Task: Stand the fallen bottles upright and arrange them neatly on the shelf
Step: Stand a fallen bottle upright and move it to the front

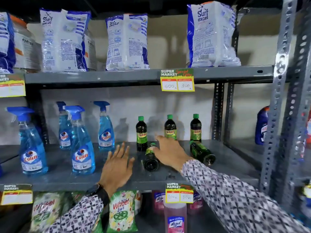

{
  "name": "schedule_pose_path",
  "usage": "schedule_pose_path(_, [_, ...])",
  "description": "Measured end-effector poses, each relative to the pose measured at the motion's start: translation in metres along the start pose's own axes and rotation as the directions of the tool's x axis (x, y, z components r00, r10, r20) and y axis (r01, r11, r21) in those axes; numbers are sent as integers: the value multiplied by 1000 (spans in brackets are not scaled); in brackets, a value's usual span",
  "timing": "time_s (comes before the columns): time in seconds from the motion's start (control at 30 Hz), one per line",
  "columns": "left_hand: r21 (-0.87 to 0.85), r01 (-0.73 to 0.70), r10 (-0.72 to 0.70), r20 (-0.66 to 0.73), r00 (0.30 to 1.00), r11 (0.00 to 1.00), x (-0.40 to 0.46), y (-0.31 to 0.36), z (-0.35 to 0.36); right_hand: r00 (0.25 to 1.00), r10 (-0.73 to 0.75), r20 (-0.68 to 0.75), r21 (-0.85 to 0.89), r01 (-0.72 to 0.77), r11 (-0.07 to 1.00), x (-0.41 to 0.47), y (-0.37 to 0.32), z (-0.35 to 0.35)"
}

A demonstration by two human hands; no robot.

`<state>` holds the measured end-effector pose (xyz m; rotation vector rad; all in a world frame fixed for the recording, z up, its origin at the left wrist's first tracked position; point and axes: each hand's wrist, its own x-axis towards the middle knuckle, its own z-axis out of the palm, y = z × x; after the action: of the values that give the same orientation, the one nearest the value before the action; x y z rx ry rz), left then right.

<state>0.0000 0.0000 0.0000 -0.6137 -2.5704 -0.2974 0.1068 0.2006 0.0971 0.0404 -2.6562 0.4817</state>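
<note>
Three dark bottles with green caps stand upright at the back of the middle shelf (pixel 67 179): one at the left (pixel 141 133), one in the middle (pixel 170 127), one at the right (pixel 195 128). Two more lie on their sides with bases toward me: a left one (pixel 151 159) and a right one (pixel 202 153). My right hand (pixel 170 153) rests on the neck end of the left fallen bottle, fingers spread, not closed around it. My left hand (pixel 117 165) hovers open over the shelf just left of that bottle.
Several blue Colin spray bottles (pixel 82 148) stand on the left half of the shelf. Detergent bags (pixel 127 42) fill the shelf above. A grey slotted upright (pixel 277 115) bounds the right side. Price tags (pixel 177 79) hang on the shelf edges.
</note>
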Motion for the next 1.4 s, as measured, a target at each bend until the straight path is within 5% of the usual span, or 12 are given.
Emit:
schedule_pose_path(0.13, [-21, 115, -105, 262, 959, 993, 6, -14, 17, 905, 272, 328, 160, -337, 928, 45, 4, 16])
schedule_pose_path(0.23, [144, -48, -7, 361, 933, 988, 7, -13, 19, 776, 361, 517, 280, -552, 785, 68, 11, 34])
schedule_pose_path(0.33, [202, -146, 58, 387, 920, 969, 9, -14, 19, 704, 393, 592, 345, -662, 665, 77, 16, 48])
schedule_pose_path(0.47, [127, -67, 18, 351, 936, 990, 11, -18, 23, 673, 393, 627, 384, -706, 596, 84, 18, 57])
schedule_pose_path(0.57, [25, 23, -30, 320, 947, 999, 7, -17, 22, 736, 371, 567, 506, -666, 548, 82, 16, 51])
schedule_pose_path(0.7, [-6, 59, -54, 339, 939, 998, 7, -14, 21, 889, 338, 308, 751, -445, 487, 79, 17, 59])
schedule_pose_path(0.8, [-16, 70, -60, 352, 934, 997, 6, -14, 19, 948, 318, 33, 724, -242, 646, 65, 19, 82])
schedule_pose_path(0.9, [-21, 68, -57, 348, 936, 997, 4, -11, 16, 961, 258, -97, 639, -139, 757, 53, 27, 107])
schedule_pose_path(1.2, [-33, 80, -62, 365, 929, 996, 4, -13, 17, 973, 174, -153, 559, -60, 827, 41, 36, 118])
schedule_pose_path(1.4, [-34, 85, -67, 368, 927, 996, 6, -15, 21, 987, 151, -61, 692, -67, 719, 41, 38, 112])
